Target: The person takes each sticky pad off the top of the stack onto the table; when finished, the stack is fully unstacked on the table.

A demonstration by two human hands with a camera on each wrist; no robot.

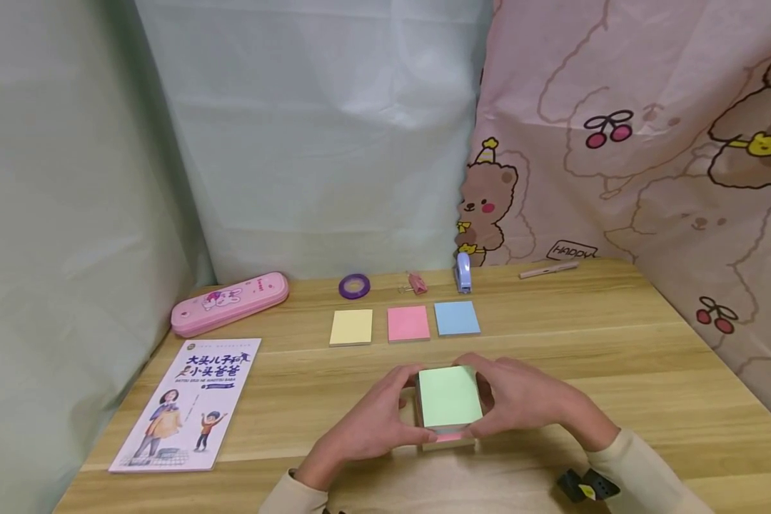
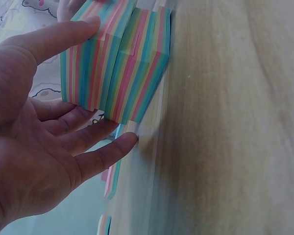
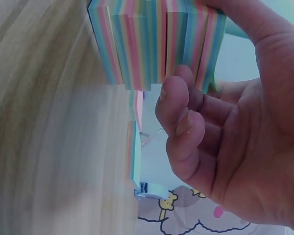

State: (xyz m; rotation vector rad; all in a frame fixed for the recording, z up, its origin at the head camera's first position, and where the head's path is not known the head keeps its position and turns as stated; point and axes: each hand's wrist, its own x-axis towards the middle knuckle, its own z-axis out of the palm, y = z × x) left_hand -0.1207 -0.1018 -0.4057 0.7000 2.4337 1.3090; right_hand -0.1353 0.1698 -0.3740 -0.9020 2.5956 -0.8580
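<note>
A tall stack of sticky note pads, light green on top, stands near the table's front between my hands. Its sides show pink, yellow, green and blue layers, set slightly unevenly in the left wrist view. My left hand grips the stack's left side, thumb at the near face and fingers round towards the back. From the right, my right hand holds it with the thumb at the near corner and the index finger at the far corner. In the right wrist view, the lower fingers curl beside the pads.
Yellow, pink and blue pads lie in a row beyond the stack. Behind them are purple tape, a pink binder clip, a stapler and a pen. A pencil case and a booklet lie left.
</note>
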